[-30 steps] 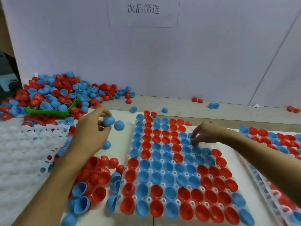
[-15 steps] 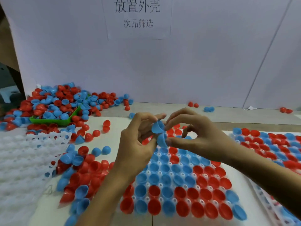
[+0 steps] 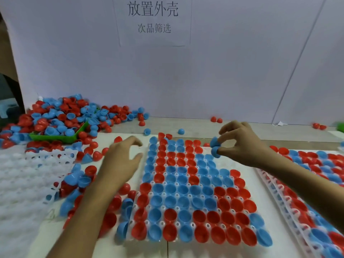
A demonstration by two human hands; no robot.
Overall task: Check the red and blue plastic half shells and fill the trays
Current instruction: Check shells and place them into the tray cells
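Blue plastic, two half shells (image 3: 215, 147), sits pinched in your right hand (image 3: 242, 144), one above the other between thumb and fingertips, raised over the far right corner of the middle tray (image 3: 188, 187). That tray is white and nearly every pocket you can see in it carries a red or blue shell, open side up. Your left hand (image 3: 121, 161) hangs just beside the tray's left edge, fingers loosely spread and relaxed, holding nothing. Under and beside that arm lies a loose heap of shells (image 3: 81, 183) of both colours on the white tabletop (image 3: 44, 237). Further left you have a stack of unfilled white trays (image 3: 22, 183). At the far left a green bin (image 3: 55, 137) is buried under a larger pile of red and blue shells (image 3: 61, 116) that spills along the wall. To your right a second filled tray (image 3: 316, 183) lies close by the middle one. A few stray shells (image 3: 216, 119) sit at the foot of the wall, and a paper sign (image 3: 153, 20) with printed characters hangs above
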